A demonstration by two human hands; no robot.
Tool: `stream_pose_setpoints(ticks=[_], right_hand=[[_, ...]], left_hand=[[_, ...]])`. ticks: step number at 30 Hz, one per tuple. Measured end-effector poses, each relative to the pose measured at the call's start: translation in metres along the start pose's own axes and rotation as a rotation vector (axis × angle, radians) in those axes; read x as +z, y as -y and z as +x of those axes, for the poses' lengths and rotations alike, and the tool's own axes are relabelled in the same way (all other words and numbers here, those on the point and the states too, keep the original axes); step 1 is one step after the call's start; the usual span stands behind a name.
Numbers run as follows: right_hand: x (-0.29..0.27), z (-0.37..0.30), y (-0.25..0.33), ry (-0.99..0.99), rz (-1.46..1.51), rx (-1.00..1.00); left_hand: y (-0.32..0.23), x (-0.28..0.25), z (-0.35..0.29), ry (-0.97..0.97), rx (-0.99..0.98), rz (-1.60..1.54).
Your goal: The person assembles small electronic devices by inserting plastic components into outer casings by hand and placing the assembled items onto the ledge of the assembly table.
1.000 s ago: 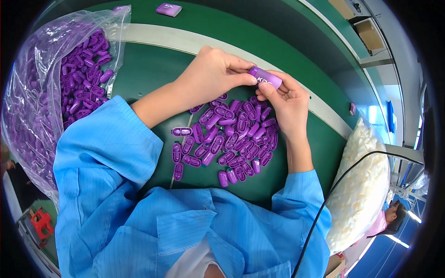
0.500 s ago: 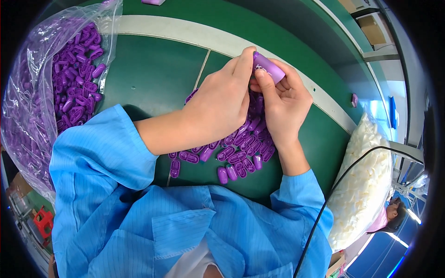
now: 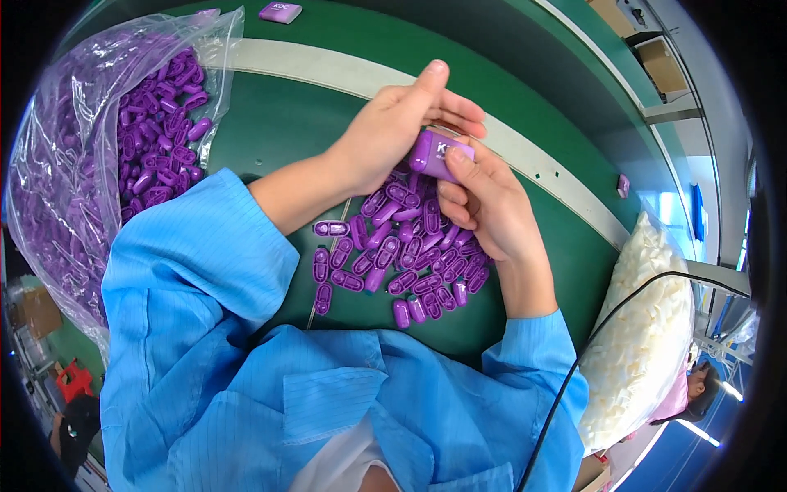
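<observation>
Between the thumb and fingers of my right hand (image 3: 496, 197) is a small purple plastic case (image 3: 437, 153) with rounded edges and white print on its flat face. My left hand (image 3: 385, 131) is close beside the case, its fingers stretched out and apart, and grips nothing that I can see. Below both hands lies a loose pile of small oval purple plastic caps (image 3: 387, 252), some hollow side up, some on their sides. My left wrist and hand cover part of the far side of that pile.
A clear plastic bag (image 3: 74, 156) full of similar purple caps (image 3: 160, 139) stands at the left. Another purple case (image 3: 280, 11) lies beyond the pale strip (image 3: 303, 70), and a small purple piece (image 3: 623, 186) at the right. A bag of cream-coloured pieces (image 3: 643, 344) and a black cable (image 3: 566, 373) are nearby.
My left hand has opened and come off the case. My right hand has brought the case lower and to the left, turning its printed flat face into view.
</observation>
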State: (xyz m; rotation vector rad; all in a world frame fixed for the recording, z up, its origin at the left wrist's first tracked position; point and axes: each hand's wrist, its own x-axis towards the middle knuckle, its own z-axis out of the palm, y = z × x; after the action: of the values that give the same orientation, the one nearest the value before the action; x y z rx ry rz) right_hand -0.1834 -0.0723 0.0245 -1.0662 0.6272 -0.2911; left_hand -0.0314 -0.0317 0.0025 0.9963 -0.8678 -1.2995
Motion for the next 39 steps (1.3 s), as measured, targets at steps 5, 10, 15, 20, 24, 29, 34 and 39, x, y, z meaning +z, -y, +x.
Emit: stream_pose_setpoints(ticks=[5,10,15,20,24,29,34,39], right_hand=[[0.026,-0.007,-0.011,-0.005,0.070,-0.043],[0.042,-0.012,-0.024,-0.073,0.004,-0.160],[0.046,-0.018,-0.031,-0.090,-0.113,-0.243],[0.037,-0.013,-0.012,-0.126,-0.279,-0.353],[-0.002,0.007,-0.006,-0.334,-0.429,-0.467],[-0.039,0.022,-0.004,-0.512,-0.847,-0.542],[-0.210,0.020,0.036,-1.296,-1.719,-0.679],[-0.302,-0.012,0.063,-1.342,-1.596,0.218]], left_hand=[[0.003,0.007,-0.011,0.051,0.064,-0.173],[0.004,0.012,-0.020,-0.029,0.218,-0.201],[0.001,0.016,-0.027,-0.001,0.344,-0.128],[-0.007,0.009,-0.014,0.033,0.487,0.154],[-0.011,-0.001,-0.001,0.115,0.257,0.333],[0.003,-0.030,0.024,0.064,0.221,0.538],[0.001,-0.088,0.079,-0.361,0.316,1.140],[0.008,-0.101,0.083,-0.416,0.348,1.245]])
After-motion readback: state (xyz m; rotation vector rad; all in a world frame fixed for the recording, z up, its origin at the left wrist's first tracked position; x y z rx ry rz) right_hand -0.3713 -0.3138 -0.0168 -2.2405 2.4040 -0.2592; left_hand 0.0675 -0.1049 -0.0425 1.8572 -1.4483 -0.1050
